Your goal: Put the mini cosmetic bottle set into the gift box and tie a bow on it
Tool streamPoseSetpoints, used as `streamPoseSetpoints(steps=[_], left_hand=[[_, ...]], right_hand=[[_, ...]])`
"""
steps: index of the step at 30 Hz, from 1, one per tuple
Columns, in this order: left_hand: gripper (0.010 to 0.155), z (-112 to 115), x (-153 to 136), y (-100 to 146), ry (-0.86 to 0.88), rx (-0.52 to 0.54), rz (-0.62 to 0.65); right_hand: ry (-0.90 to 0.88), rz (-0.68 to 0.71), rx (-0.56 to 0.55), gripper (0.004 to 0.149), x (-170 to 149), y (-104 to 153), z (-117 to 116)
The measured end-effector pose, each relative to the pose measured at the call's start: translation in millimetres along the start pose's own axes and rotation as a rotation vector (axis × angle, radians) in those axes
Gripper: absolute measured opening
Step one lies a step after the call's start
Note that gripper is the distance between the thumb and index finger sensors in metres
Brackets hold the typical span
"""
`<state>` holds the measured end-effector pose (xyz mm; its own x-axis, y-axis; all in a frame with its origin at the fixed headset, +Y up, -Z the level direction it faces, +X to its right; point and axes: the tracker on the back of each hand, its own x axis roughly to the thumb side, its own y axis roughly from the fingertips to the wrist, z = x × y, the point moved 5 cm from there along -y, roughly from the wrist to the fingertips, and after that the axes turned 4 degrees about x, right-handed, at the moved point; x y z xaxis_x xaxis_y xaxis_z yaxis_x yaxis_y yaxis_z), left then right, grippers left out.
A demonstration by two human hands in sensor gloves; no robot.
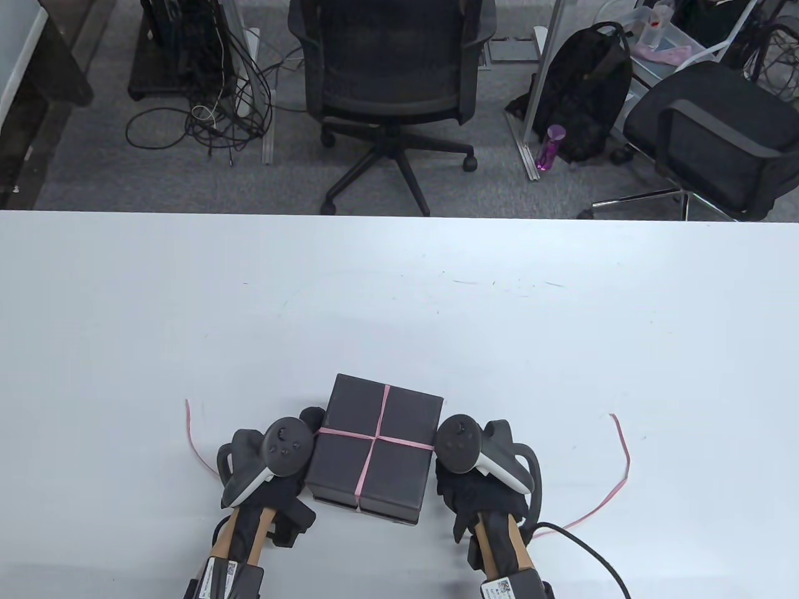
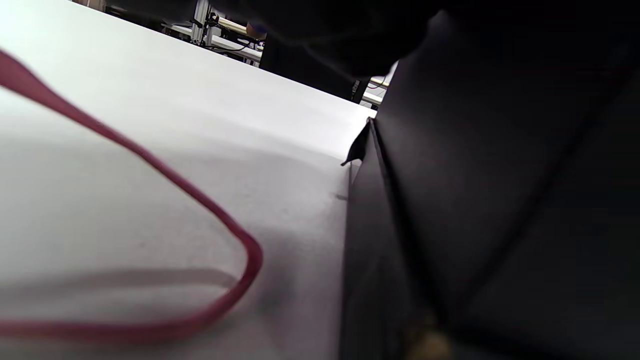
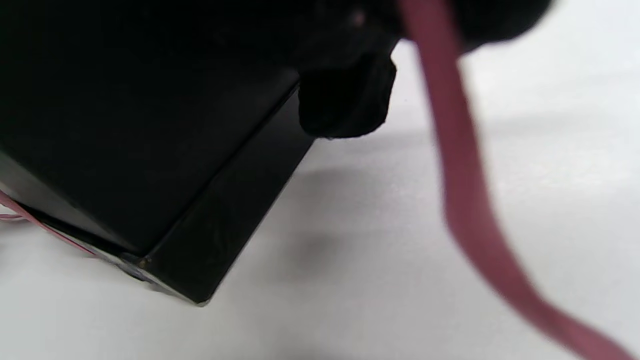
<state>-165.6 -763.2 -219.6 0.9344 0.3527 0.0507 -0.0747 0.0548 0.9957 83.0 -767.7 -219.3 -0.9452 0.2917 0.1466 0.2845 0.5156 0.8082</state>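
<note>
Gift box [image 1: 374, 450], dark, lid on, sits on the white bench [image 1: 399, 312] near the front edge, slightly rotated. Pink ribbon [image 1: 374, 437] crosses over the lid in a plus, no bow on it yet. My left hand [image 1: 274, 465] is against the box's left side and my right hand [image 1: 474, 462] against its right side, box between them.

Ribbon tails run out on both sides: one curls off on the bench past my left hand, the other loops wide past my right hand.

Left fingers: hidden under the tracker from above, and the left wrist view gives only the box wall [image 2: 450, 200] and a ribbon loop [image 2: 240, 270] lying on the bench, so I cannot tell their state.

Right fingers [image 3: 345, 100]: the right wrist view has a dark fingertip at the box edge [image 3: 225, 210] with ribbon [image 3: 460, 175] hanging from under the glove; they seem to pinch the ribbon.

Cosmetic bottles are not visible.
</note>
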Motion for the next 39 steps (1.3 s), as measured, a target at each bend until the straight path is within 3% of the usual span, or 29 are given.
streamPoseSetpoints(steps=[7, 14, 19, 27, 31, 36, 39], left_hand=[[0.047, 18.8, 7.5, 6.0, 0.065, -0.193, -0.04], [0.049, 32.5, 4.5, 4.0, 0.143, -0.244, -0.037], [0.051, 38.7, 3.0, 0.5, 0.13, -0.256, -0.049], [0.051, 55.1, -5.3, -2.0, 0.181, -0.259, -0.149], [0.054, 55.4, -9.0, 3.1, 0.253, -0.221, -0.215], [0.058, 46.1, -11.6, 6.4, 0.543, -0.255, -0.218], [0.059, 37.4, -12.8, 6.3, 0.686, -0.259, -0.188]], right_hand=[[0.087, -0.047, -0.144, 0.049, -4.6, -4.8, 5.2], [-0.064, -0.047, -0.044, 0.049, -18.1, -14.9, -7.6], [-0.175, -0.031, -0.033, 0.049, -26.1, -20.2, -12.9], [-0.236, -0.036, 0.04, 0.052, -29.4, -26.3, -22.4], [-0.267, -0.071, -0.053, 0.055, -32.7, -22.7, -17.8], [-0.556, -0.003, -0.121, 0.057, -42.0, -14.3, -7.8], [-0.678, 0.07, -0.086, 0.058, -42.1, -11.6, -4.9]])
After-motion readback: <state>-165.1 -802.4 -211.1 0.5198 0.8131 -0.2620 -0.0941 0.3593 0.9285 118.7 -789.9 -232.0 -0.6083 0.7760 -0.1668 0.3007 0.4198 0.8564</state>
